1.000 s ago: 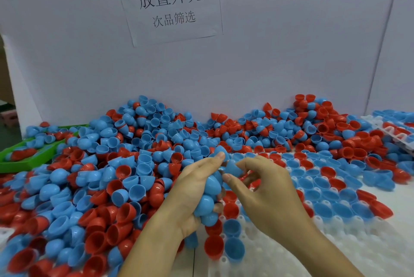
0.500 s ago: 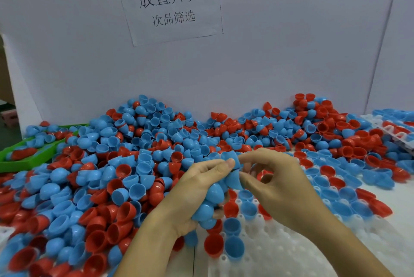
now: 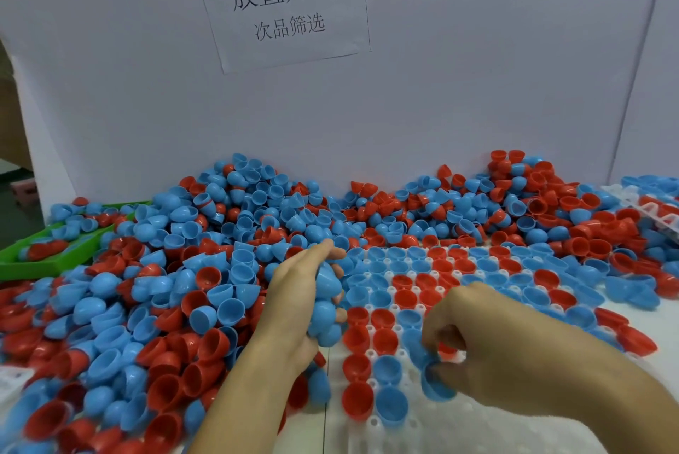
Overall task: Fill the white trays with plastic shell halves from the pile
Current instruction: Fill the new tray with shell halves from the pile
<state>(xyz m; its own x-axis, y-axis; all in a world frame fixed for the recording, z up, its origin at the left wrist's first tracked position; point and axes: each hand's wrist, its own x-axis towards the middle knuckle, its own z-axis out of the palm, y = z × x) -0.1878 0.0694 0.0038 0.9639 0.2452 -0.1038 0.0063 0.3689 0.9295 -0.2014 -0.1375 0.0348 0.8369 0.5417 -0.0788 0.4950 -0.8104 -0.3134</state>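
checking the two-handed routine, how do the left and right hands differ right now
The left hand is raised at the pile's edge, gripping a stack of nested blue shells; the right hand is low over the white tray, holding just one blue shell half. The left hand's fingers point away toward the wall; the right hand's curl downward at the tray. Both hold only blue shells.

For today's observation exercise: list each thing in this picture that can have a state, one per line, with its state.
Left hand: grips a stack of blue shells.
Right hand: pinches one blue shell at the white tray.
White tray: partly filled.
Green tray: holds some shells.
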